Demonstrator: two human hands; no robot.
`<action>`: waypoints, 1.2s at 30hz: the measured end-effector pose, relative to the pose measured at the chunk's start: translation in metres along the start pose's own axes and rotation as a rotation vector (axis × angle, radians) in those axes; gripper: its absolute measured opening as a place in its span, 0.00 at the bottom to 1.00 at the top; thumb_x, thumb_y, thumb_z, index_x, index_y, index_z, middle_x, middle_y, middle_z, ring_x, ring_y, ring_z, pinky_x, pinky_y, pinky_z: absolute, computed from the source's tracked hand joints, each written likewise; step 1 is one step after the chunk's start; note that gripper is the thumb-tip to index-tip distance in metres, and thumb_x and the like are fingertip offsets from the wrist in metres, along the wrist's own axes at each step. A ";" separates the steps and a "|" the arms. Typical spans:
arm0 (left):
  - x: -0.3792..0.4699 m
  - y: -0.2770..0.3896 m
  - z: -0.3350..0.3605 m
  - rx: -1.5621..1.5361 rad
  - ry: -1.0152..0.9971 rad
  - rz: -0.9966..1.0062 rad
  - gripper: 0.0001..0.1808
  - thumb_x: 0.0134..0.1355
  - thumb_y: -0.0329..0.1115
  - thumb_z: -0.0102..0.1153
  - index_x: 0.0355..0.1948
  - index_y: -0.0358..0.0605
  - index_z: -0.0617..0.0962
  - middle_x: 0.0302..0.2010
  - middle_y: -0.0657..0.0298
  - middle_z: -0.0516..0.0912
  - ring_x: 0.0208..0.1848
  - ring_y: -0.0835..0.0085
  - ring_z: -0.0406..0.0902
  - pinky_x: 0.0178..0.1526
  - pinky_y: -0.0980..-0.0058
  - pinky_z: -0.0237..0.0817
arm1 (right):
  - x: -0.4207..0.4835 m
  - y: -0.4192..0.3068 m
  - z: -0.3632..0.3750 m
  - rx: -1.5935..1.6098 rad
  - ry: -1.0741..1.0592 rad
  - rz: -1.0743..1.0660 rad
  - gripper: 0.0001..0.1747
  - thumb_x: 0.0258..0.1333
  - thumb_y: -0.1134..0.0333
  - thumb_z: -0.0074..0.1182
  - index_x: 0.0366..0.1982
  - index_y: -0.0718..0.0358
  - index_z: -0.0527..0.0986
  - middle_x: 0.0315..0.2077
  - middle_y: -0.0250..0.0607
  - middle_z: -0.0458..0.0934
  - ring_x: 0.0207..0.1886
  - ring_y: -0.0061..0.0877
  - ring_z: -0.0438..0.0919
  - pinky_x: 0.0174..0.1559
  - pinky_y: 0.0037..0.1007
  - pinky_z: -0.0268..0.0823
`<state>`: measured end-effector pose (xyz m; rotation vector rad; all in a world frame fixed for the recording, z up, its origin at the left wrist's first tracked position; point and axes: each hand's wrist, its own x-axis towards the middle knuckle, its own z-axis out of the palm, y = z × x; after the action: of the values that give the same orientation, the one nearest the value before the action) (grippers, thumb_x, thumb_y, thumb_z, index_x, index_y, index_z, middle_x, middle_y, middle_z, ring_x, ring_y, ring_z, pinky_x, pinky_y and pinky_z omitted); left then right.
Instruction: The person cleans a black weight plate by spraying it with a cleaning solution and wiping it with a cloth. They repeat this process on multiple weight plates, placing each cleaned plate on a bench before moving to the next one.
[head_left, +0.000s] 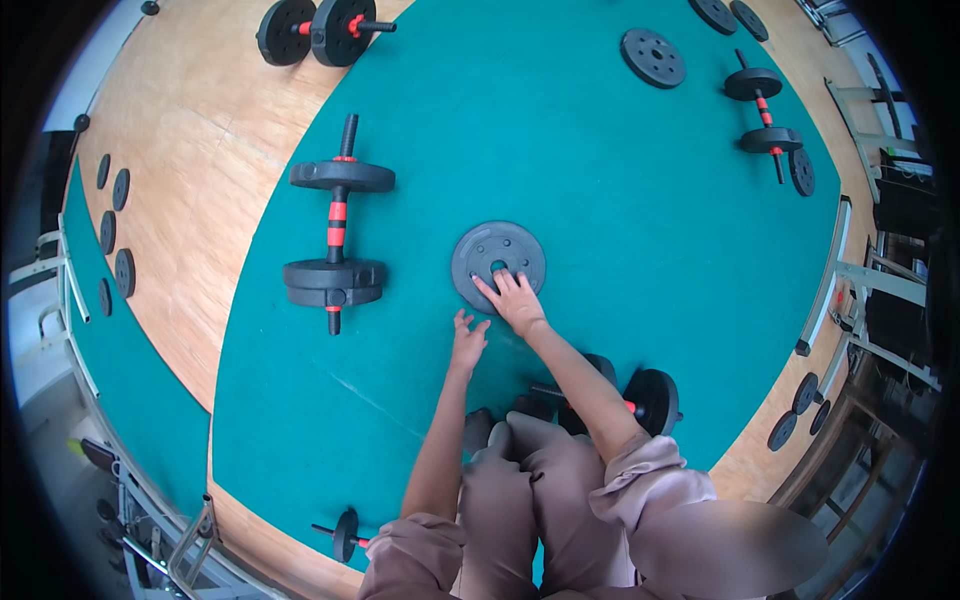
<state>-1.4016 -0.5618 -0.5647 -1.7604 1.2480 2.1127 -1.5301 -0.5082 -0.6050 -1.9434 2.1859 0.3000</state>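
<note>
A round dark grey weight plate (481, 246) lies flat on the green mat (637, 225) before me. It has a centre hole and several small holes around it. My right hand (516, 302) rests on the plate's near part, fingers spread, with fingertips at the centre hole and one near a small hole. Just short of the plate's near rim is my left hand (469, 343), its fingers apart and nothing in it. To the left lies a dumbbell (337, 225) with black plates and a red-and-black handle.
Near my right leg, partly hidden by my arm, lies another dumbbell (651, 401). More dumbbells (763, 112) and loose plates (653, 58) lie farther off. Several small plates (120, 189) are on the wooden floor (202, 142) at left. Metal frames (881, 281) stand at the right.
</note>
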 end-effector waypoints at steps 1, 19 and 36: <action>0.004 -0.003 0.001 -0.048 -0.003 -0.007 0.43 0.61 0.44 0.57 0.69 0.44 0.48 0.66 0.55 0.59 0.63 0.61 0.64 0.58 0.60 0.63 | 0.006 0.001 -0.001 0.005 -0.044 -0.011 0.55 0.39 0.62 0.68 0.68 0.48 0.51 0.52 0.43 0.66 0.58 0.35 0.64 0.54 0.40 0.58; -0.328 0.010 -0.019 -0.543 0.162 0.283 0.34 0.53 0.36 0.68 0.59 0.39 0.67 0.49 0.58 0.78 0.49 0.70 0.77 0.47 0.72 0.72 | -0.185 -0.071 -0.321 0.681 -0.313 -0.215 0.62 0.19 0.56 0.72 0.63 0.54 0.55 0.42 0.49 0.67 0.50 0.43 0.65 0.49 0.42 0.55; -0.838 -0.058 -0.107 -0.990 0.426 0.533 0.38 0.56 0.40 0.66 0.63 0.42 0.62 0.54 0.61 0.75 0.53 0.74 0.74 0.47 0.70 0.72 | -0.356 -0.248 -0.612 1.419 -0.756 -0.138 0.31 0.53 0.55 0.62 0.50 0.74 0.71 0.44 0.47 0.78 0.46 0.26 0.76 0.51 0.28 0.67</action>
<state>-1.0229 -0.2614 0.1308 -2.5680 0.8157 3.1425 -1.2523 -0.3701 0.0785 -0.8821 1.0986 -0.4012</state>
